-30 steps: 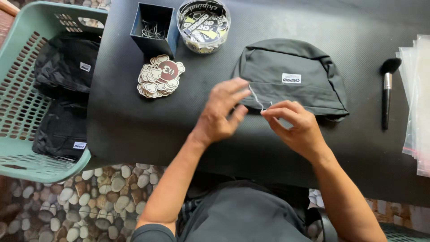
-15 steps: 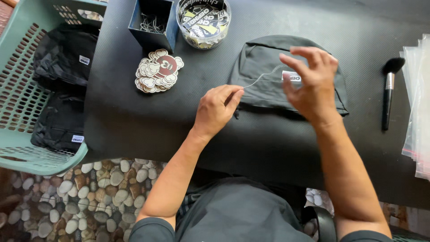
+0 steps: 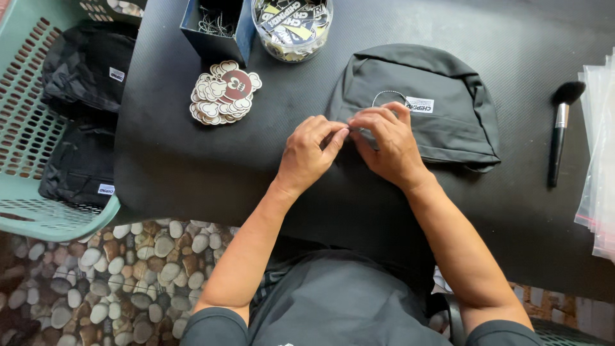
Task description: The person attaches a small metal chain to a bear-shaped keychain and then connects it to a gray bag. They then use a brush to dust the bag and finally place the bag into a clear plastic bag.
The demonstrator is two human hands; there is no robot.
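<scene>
Two hands are brought together at the near left edge of a dark grey cap (image 3: 423, 96), which is laid flat on the black table (image 3: 192, 166) at the middle of the scene. The left hand (image 3: 311, 154) and the right hand (image 3: 387, 144) are met fingertip to fingertip, pinched on a thin ball chain (image 3: 384, 96) that is looped over the cap beside its small white label. A stack of cloud-shaped stickers (image 3: 224, 93) is seen to the far left of the hands, with a dark blue box (image 3: 218, 29) and a clear tub (image 3: 291, 25) of printed tags beyond it. A black brush (image 3: 560, 128) is laid to the right, next to clear plastic bags (image 3: 599, 147). A green basket (image 3: 25, 134) of folded dark items is placed at the left.
</scene>
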